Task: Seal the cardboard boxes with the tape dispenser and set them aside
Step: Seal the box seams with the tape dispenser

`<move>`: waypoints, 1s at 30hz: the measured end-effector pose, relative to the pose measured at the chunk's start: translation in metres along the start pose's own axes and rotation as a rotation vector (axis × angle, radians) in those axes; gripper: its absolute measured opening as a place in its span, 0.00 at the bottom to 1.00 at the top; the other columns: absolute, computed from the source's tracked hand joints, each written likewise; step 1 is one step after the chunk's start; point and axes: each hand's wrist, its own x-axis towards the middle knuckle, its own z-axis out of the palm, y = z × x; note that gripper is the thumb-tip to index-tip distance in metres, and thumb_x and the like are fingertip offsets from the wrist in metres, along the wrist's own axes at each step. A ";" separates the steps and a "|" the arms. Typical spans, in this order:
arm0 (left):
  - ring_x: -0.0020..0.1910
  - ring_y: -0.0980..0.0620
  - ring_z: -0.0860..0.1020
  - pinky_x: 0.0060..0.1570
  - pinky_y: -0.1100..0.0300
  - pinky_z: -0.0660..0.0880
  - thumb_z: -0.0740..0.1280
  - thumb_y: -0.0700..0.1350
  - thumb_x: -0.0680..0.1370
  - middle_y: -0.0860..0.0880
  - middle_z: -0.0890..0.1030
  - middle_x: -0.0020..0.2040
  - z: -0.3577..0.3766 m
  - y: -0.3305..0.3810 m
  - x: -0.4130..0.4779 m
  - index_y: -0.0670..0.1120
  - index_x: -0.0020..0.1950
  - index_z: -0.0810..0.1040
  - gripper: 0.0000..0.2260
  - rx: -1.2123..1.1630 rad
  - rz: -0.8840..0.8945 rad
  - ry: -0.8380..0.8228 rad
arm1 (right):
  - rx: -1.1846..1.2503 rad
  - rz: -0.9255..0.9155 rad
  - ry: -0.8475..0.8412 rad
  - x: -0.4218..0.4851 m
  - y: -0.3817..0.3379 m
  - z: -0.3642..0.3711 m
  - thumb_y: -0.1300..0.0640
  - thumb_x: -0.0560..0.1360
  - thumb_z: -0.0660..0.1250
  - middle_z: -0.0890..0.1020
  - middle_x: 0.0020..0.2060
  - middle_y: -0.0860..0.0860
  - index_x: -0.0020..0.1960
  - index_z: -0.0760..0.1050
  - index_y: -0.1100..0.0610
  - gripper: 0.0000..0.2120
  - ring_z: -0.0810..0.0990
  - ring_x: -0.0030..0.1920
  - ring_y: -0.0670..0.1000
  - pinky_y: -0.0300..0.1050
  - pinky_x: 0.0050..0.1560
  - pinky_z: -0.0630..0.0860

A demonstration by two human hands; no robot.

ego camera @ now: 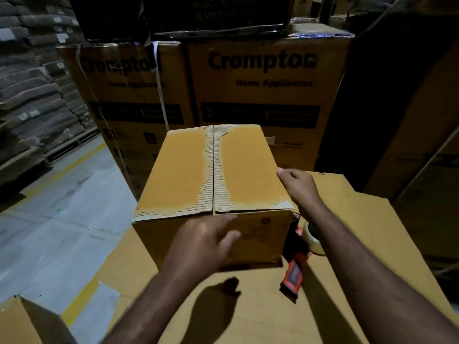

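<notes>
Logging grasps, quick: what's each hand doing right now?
Left hand: open, fingers against the box front.
Right hand: open, pressed on the box's right side.

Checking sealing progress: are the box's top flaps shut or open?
Shut: both flaps of the box meet flat along the seam; no tape visible.

My arms are bare. My left forearm (154, 301) and my right forearm (360, 256) show uncovered skin from the lower edge of the view to the wrists. My left hand (206, 242) and my right hand (299, 187) are bare as well, down to the fingers (224, 217). Dim light and blur on the left hand hide any finer marks.
</notes>
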 end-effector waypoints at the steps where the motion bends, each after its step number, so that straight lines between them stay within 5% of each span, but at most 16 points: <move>1: 0.48 0.54 0.84 0.45 0.56 0.82 0.73 0.53 0.77 0.54 0.86 0.52 -0.005 -0.008 0.005 0.52 0.59 0.85 0.12 0.065 0.069 0.111 | -0.036 0.024 0.075 -0.011 0.012 -0.005 0.46 0.81 0.64 0.82 0.41 0.48 0.47 0.81 0.53 0.13 0.79 0.41 0.49 0.43 0.39 0.74; 4: 0.56 0.47 0.79 0.53 0.48 0.75 0.72 0.58 0.75 0.50 0.82 0.58 -0.023 -0.026 0.030 0.52 0.63 0.82 0.18 0.331 0.157 0.123 | -0.246 0.177 0.250 -0.042 0.059 -0.017 0.42 0.80 0.61 0.81 0.35 0.53 0.40 0.77 0.56 0.20 0.79 0.36 0.54 0.49 0.38 0.76; 7: 0.77 0.47 0.59 0.72 0.42 0.59 0.62 0.68 0.77 0.53 0.59 0.80 -0.029 -0.038 0.062 0.60 0.80 0.60 0.33 0.515 0.088 -0.274 | -0.439 0.432 0.252 -0.073 0.097 -0.021 0.42 0.77 0.64 0.80 0.34 0.53 0.39 0.78 0.56 0.19 0.78 0.34 0.53 0.45 0.35 0.73; 10: 0.82 0.50 0.47 0.78 0.43 0.48 0.43 0.71 0.79 0.52 0.47 0.84 -0.015 -0.043 0.079 0.58 0.82 0.49 0.34 0.504 0.202 -0.527 | -0.479 0.626 0.149 -0.103 0.123 -0.009 0.37 0.75 0.65 0.81 0.40 0.52 0.47 0.78 0.55 0.20 0.77 0.35 0.51 0.42 0.33 0.68; 12: 0.82 0.49 0.47 0.78 0.43 0.47 0.25 0.74 0.69 0.49 0.48 0.84 -0.006 -0.048 0.079 0.54 0.83 0.47 0.47 0.510 0.268 -0.583 | -0.367 0.654 0.151 -0.114 0.128 0.000 0.40 0.76 0.66 0.81 0.42 0.53 0.51 0.77 0.58 0.21 0.78 0.37 0.51 0.41 0.32 0.67; 15: 0.82 0.48 0.46 0.79 0.47 0.45 0.18 0.72 0.64 0.47 0.47 0.84 -0.001 -0.060 0.078 0.51 0.84 0.46 0.54 0.527 0.307 -0.590 | 0.081 0.640 0.164 -0.118 0.120 0.007 0.51 0.77 0.70 0.83 0.43 0.56 0.51 0.78 0.60 0.11 0.82 0.38 0.52 0.39 0.34 0.73; 19: 0.82 0.53 0.42 0.77 0.57 0.40 0.32 0.76 0.69 0.51 0.44 0.83 -0.016 -0.055 0.083 0.52 0.84 0.48 0.49 0.355 0.268 -0.668 | 0.394 0.724 0.123 -0.117 0.100 -0.001 0.55 0.77 0.71 0.80 0.40 0.60 0.57 0.76 0.65 0.15 0.80 0.36 0.56 0.47 0.36 0.78; 21: 0.81 0.54 0.51 0.75 0.59 0.50 0.47 0.77 0.69 0.54 0.53 0.83 -0.032 -0.056 0.091 0.54 0.81 0.62 0.45 0.119 0.201 -0.701 | 0.419 0.744 0.149 -0.113 0.085 -0.018 0.54 0.77 0.70 0.80 0.34 0.59 0.56 0.74 0.66 0.16 0.78 0.27 0.55 0.42 0.26 0.75; 24: 0.74 0.53 0.69 0.65 0.59 0.67 0.64 0.67 0.73 0.57 0.67 0.77 -0.054 -0.074 0.104 0.54 0.73 0.74 0.32 -0.144 0.056 -0.438 | 0.749 0.784 0.134 -0.114 0.050 -0.043 0.58 0.80 0.65 0.76 0.31 0.58 0.55 0.71 0.64 0.09 0.75 0.21 0.52 0.38 0.16 0.69; 27: 0.69 0.44 0.73 0.61 0.49 0.73 0.67 0.60 0.78 0.51 0.68 0.78 -0.060 -0.112 0.128 0.53 0.76 0.70 0.28 0.014 -0.085 -0.169 | 0.981 0.647 0.205 -0.115 0.013 -0.053 0.63 0.79 0.64 0.75 0.37 0.58 0.55 0.70 0.63 0.06 0.76 0.32 0.52 0.41 0.23 0.77; 30: 0.76 0.36 0.63 0.66 0.35 0.71 0.65 0.67 0.76 0.43 0.57 0.81 -0.047 -0.157 0.152 0.51 0.81 0.60 0.38 0.203 -0.307 -0.168 | 0.820 0.368 0.310 -0.115 -0.016 -0.052 0.66 0.79 0.66 0.77 0.52 0.62 0.65 0.69 0.62 0.16 0.84 0.48 0.59 0.49 0.34 0.83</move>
